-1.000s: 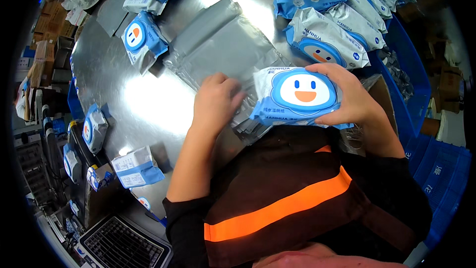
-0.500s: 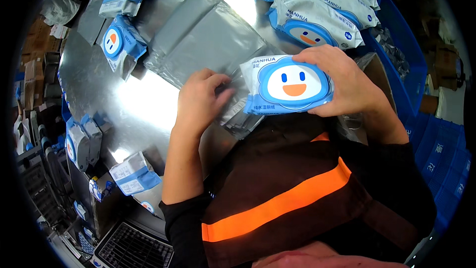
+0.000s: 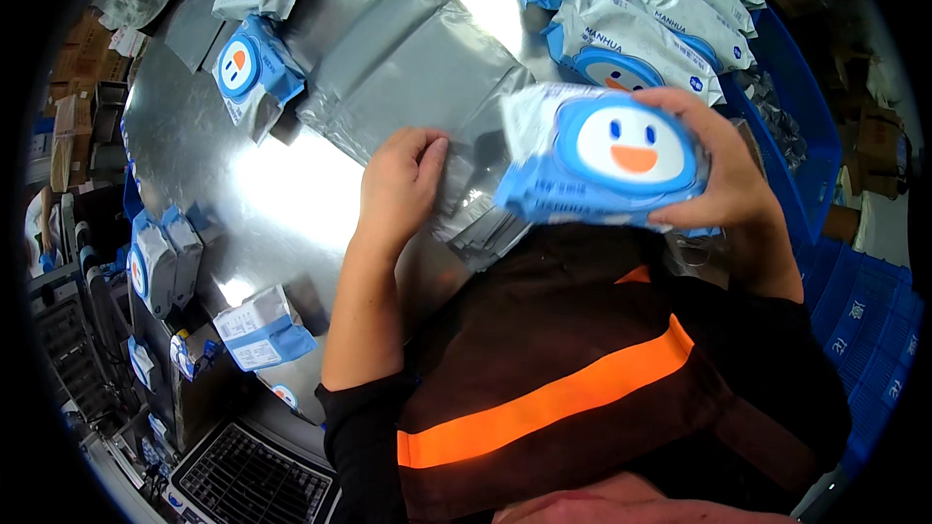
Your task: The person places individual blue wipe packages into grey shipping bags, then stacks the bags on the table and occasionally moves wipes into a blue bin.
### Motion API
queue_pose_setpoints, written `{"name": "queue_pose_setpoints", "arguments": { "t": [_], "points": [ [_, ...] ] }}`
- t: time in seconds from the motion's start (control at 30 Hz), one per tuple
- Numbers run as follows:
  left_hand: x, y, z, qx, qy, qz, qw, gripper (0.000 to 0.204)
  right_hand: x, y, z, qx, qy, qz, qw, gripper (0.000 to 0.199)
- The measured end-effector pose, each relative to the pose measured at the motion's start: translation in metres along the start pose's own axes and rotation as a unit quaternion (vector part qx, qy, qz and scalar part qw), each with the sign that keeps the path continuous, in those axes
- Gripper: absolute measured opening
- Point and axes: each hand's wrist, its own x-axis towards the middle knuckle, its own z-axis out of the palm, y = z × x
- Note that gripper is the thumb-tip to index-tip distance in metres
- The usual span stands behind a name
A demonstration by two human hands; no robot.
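Observation:
My right hand (image 3: 726, 163) grips one end of a blue and white pack of wet wipes (image 3: 633, 150) with a smiling cartoon front, held up in front of my chest and slightly blurred. Just left of it, a stack of flat grey plastic bags (image 3: 417, 68) lies on the metal table. At the stack's near left part, my left hand (image 3: 403, 180) is closed, thumb pressed against the fingers on a bag's edge. The fingertips are partly hidden.
More wipe packs (image 3: 636, 39) are piled at the far right beside a blue bin (image 3: 811, 146). Other packs (image 3: 260, 73) stand along the left of the shiny metal table (image 3: 184, 150). One pack (image 3: 264, 328) sits near its lower left edge, above a black keyboard (image 3: 252, 475).
My right hand has moved the wipe pack to the right and tilted it. My left hand's fingers, apart before, have closed together on the bag's edge.

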Motion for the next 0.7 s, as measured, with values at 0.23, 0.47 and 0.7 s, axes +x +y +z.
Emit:
{"name": "queue_pose_setpoints", "arguments": {
  "t": [0.23,0.47,0.7],
  "points": [
    [-0.001,-0.005,-0.002,-0.081,0.004,-0.053,0.995,0.018,0.013,0.004,0.041,-0.089,0.007,-0.018,0.996,0.09],
    [0.0,0.001,-0.005,-0.067,-0.005,-0.065,0.996,0.016,-0.006,0.002,-0.004,0.082,-0.083,-0.023,0.993,0.098],
    [0.007,0.012,-0.004,0.088,-0.012,0.034,0.995,0.013,0.017,-0.008,0.016,0.123,-0.004,-0.06,0.991,0.095]
  ]
}}
